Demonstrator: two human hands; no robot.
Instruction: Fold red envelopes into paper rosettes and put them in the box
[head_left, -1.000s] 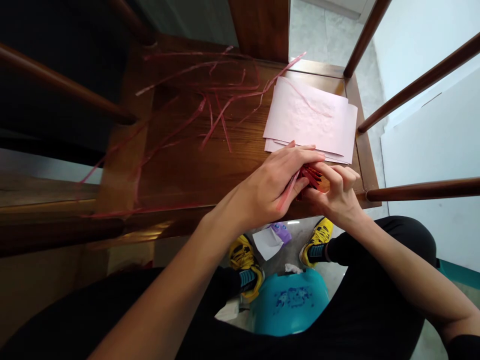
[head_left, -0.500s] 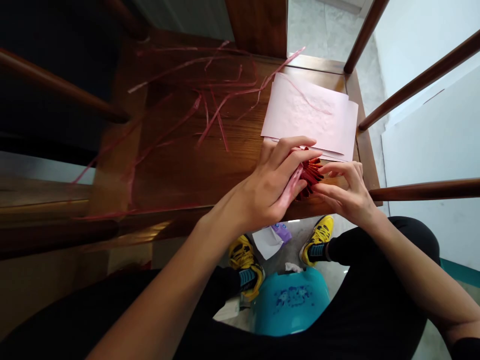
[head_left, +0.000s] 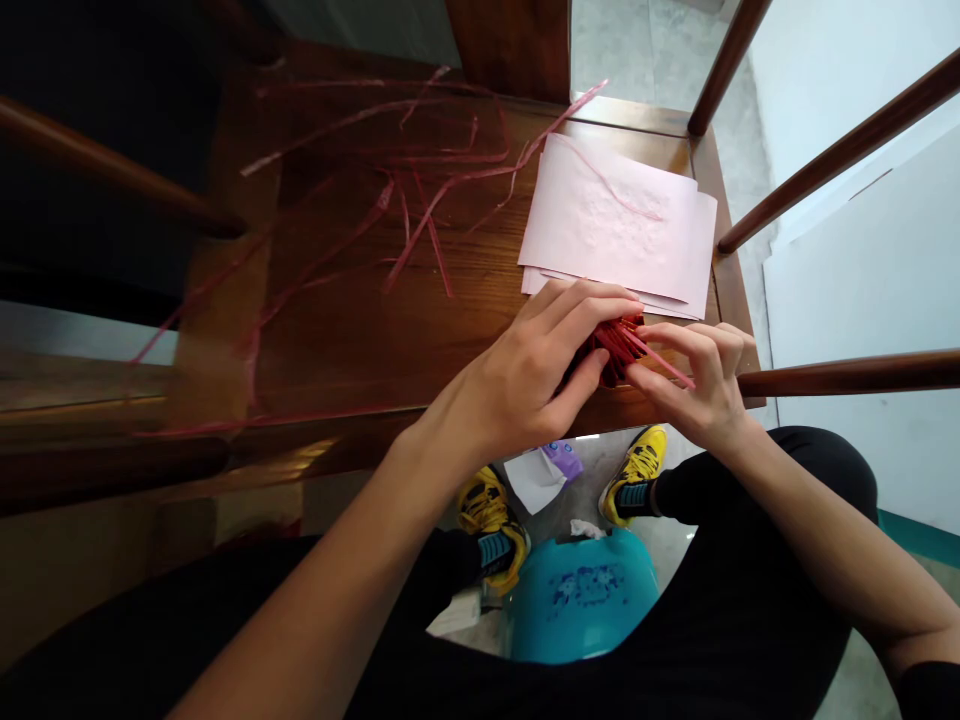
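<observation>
- Brown wooden table (head_left: 330, 345) carries thin pink plastic strips (head_left: 433, 205) and overlapping pale-pink paper sheets (head_left: 607, 220).
- Your left hand (head_left: 536, 350) has its grip clamped around a folded, shiny red bundle (head_left: 618, 350) over the near edge.
- Your right hand (head_left: 701, 380) flanks a thin pink strand (head_left: 667, 367); whether it clamps is unclear.

There are two yellow shoes (head_left: 641, 462), one red bundle (head_left: 619, 352), at least two pale sheets (head_left: 619, 215), over five pink strips (head_left: 589, 98) and one turquoise plastic item (head_left: 581, 625)

Likely a home, wooden furniture (head_left: 337, 350), tiled floor (head_left: 615, 50)
</observation>
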